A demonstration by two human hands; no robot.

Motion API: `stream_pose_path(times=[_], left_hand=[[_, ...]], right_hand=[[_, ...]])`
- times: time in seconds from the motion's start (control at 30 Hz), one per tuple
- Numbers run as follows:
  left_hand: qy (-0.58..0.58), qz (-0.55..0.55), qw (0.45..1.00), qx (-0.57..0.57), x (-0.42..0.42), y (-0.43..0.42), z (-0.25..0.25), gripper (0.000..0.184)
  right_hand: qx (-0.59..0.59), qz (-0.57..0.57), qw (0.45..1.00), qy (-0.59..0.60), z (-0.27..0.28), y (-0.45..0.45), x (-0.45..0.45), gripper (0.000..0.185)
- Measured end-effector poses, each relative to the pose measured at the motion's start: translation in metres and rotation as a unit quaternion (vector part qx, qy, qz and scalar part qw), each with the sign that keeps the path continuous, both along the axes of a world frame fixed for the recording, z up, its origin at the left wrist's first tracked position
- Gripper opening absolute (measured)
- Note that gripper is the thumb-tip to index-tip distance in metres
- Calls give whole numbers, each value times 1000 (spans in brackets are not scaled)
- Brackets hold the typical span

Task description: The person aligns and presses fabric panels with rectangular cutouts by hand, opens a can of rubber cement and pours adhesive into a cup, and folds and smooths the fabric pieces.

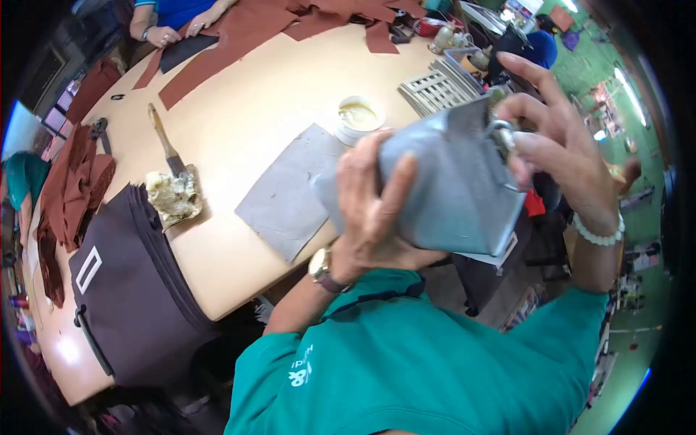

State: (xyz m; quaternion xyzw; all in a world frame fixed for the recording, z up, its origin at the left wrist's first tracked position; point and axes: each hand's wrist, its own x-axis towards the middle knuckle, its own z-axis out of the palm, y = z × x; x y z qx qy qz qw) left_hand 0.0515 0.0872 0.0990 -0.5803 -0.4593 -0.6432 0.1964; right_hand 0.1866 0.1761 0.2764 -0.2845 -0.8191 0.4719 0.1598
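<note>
My left hand (370, 206) is spread around a smooth, grey-blue, box-like object (464, 188), holding it tilted above the table's front edge. I cannot make out exactly what kind of object it is. At its darker upper right end is a metal ring (500, 127). My right hand (562, 134) has its thumb and bent fingers closed at that ring, with the index finger raised. Beneath the left hand, a flat grey sheet (283, 192) lies on the table. A white tub (360, 119) of pale, creamy stuff stands just behind it.
A brush (165, 141) rests on a crusted block (174, 196) at left. Near it is a stack of dark sheets (138, 283). Reddish-brown pieces (239, 47) cover the far side, where another person's hands (177, 32) work. A slatted rack (442, 87) stands back right.
</note>
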Motion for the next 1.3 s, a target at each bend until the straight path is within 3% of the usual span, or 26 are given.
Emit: stream_pose_path(times=[0.03, 0.17, 0.3, 0.37, 0.5, 0.73, 0.87, 1.0, 1.17, 1.3], left_hand=[[18, -15, 1000, -15, 11, 5, 2, 121], [-46, -170, 984, -31, 56, 39, -12, 106], [-41, -298, 939, -167, 72, 57, -31, 112], [2, -338, 902, -270, 59, 56, -36, 116], [63, -238, 885, -396, 39, 39, -62, 102], [-39, -22, 925, -378, 43, 27, -106, 81], [-26, 63, 929, -364, 48, 33, -113, 74], [15, 131, 921, -367, 41, 42, -102, 85], [7, 180, 915, -361, 28, 42, -103, 82], [20, 198, 900, -387, 26, 42, -109, 84]], right_hand=[[17, -35, 999, 8, -1, 2, 14, 62], [-153, -86, 984, 7, -6, 22, 72, 56], [-175, -223, 954, 97, -43, 12, 99, 52], [-199, -230, 945, 124, -78, 21, 113, 50], [-153, -223, 963, -20, -138, 21, 118, 49], [18, -133, 961, -241, -225, 47, 125, 22], [85, -90, 961, -248, -252, 76, 115, 23], [115, 0, 954, -276, -251, 98, 98, 26], [145, 115, 943, -277, -252, 103, 98, 30], [165, 167, 920, -314, -292, 98, 99, 31]])
